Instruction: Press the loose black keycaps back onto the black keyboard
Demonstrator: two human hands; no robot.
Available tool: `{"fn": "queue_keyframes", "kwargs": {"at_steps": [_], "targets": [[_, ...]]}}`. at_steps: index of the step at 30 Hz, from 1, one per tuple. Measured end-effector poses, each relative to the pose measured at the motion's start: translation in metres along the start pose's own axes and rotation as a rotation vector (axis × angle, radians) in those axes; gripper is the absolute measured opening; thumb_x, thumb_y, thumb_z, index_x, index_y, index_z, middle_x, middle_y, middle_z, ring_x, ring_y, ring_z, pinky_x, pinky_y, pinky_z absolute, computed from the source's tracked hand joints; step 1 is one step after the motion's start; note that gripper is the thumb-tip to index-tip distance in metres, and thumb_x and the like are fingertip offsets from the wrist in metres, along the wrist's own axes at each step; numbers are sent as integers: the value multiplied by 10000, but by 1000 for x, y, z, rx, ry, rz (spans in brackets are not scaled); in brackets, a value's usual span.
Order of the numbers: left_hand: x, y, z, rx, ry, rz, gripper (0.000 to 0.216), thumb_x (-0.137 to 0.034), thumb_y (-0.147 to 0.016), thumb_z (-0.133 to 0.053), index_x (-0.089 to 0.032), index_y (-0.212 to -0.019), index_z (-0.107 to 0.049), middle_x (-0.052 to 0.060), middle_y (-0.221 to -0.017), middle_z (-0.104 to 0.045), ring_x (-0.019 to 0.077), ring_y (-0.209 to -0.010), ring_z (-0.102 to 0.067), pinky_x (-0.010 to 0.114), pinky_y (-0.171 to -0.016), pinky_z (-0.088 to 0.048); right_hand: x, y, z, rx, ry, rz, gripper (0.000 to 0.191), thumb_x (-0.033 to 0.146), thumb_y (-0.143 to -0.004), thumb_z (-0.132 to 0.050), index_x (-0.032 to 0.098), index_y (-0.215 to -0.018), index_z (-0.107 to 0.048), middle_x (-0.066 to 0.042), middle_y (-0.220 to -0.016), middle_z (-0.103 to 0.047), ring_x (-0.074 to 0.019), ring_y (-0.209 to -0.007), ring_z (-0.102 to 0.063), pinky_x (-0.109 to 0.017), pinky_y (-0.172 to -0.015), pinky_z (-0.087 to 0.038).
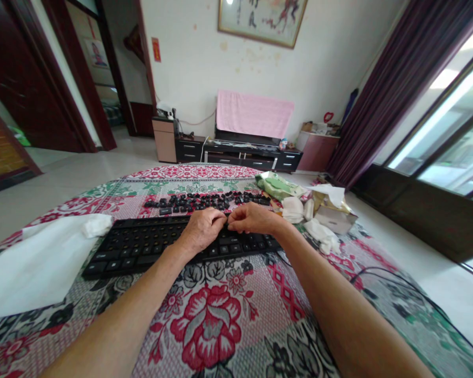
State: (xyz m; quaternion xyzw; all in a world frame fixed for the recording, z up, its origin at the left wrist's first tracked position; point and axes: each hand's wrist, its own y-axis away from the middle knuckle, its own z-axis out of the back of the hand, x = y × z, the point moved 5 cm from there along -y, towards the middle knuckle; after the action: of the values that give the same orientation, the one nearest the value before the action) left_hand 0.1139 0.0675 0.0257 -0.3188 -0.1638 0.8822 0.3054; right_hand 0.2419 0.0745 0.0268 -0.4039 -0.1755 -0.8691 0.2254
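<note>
A black keyboard [142,247] lies across a table covered with a floral cloth [208,320]. My left hand [201,228] rests on its upper middle with fingers curled down on the keys. My right hand [252,218] meets it from the right, fingertips pinched together at the keyboard's top edge. What the fingertips pinch is too small to make out. Just behind the keyboard, a row of loose black keycaps [205,201] lies on the cloth.
A white paper sheet [35,262] with a crumpled tissue [98,226] lies at left. Green packet [278,185], white wads [294,209] and a small box [337,218] sit at right. A black cable [378,273] trails off the table's right side.
</note>
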Motion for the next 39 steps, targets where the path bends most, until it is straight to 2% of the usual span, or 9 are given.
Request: {"fn": "queue_keyframes", "kwargs": {"at_steps": [5,7,10,14,18,24,29,35,39], "targets": [[4,0,5,-22,190,118,219,-249,-743,-480,-207,-878,-646,4,-843,-669,121,-739,-594,236,-701,-444,4,4,4,-56,-84,4,172,334,-717,-533,168,-707,-576,-2,-635,-582,-83,-571,-523,-191,-504,-415],[7,0,2,11,289,190,226,-276,-726,-498,-203,-880,-647,0,-766,-673,117,-658,-596,231,-639,-458,2,6,5,-47,-154,-38,174,339,-725,-527,170,-723,-569,-9,-651,-600,-84,-578,-535,-199,-526,-431],[11,0,-5,38,428,318,219,-283,-697,-525,-178,-844,-649,2,-646,-654,108,-552,-583,216,-547,-459,1,8,5,-41,-179,-64,185,296,-707,-550,177,-848,-556,-4,-671,-606,-90,-597,-548,-204,-537,-440],[15,0,-8,11,566,481,211,-265,-667,-556,-151,-820,-646,18,-599,-634,107,-524,-579,201,-478,-447,6,8,5,-59,-19,25,315,236,-657,-592,169,-958,-526,8,-682,-590,-88,-596,-531,-198,-531,-417],[12,1,-8,12,682,570,204,-252,-659,-574,-130,-808,-639,19,-566,-618,93,-502,-565,189,-459,-443,20,13,9,-118,194,120,283,220,-660,-574,165,-937,-567,10,-701,-578,-80,-610,-498,-193,-539,-382],[9,4,-12,46,773,651,208,-240,-645,-593,-113,-806,-626,24,-582,-622,88,-500,-564,187,-455,-447,31,21,9,-54,314,141,263,205,-678,-532,179,-931,-601,14,-690,-583,-84,-599,-482,-199,-527,-356],[12,3,-11,68,609,575,213,-252,-670,-555,-132,-822,-643,22,-568,-631,109,-515,-577,208,-475,-446,27,20,7,-17,378,162,249,231,-696,-514,188,-919,-616,24,-663,-571,-81,-562,-452,-205,-505,-329],[12,-3,-1,100,134,263,213,-216,-675,-522,-227,-811,-686,6,-769,-685,141,-700,-609,250,-683,-454,16,17,5,59,356,163,240,289,-737,-490,175,-909,-613,39,-581,-484,-72,-505,-376,-207,-461,-280],[7,-3,-1,131,-24,143,256,-201,-708,-469,-249,-840,-684,6,-831,-682,160,-778,-608,268,-733,-440,6,15,4,123,305,125,294,352,-761,-467,180,-955,-606,43,-564,-452,-74,-499,-357,-210,-455,-267]]}}
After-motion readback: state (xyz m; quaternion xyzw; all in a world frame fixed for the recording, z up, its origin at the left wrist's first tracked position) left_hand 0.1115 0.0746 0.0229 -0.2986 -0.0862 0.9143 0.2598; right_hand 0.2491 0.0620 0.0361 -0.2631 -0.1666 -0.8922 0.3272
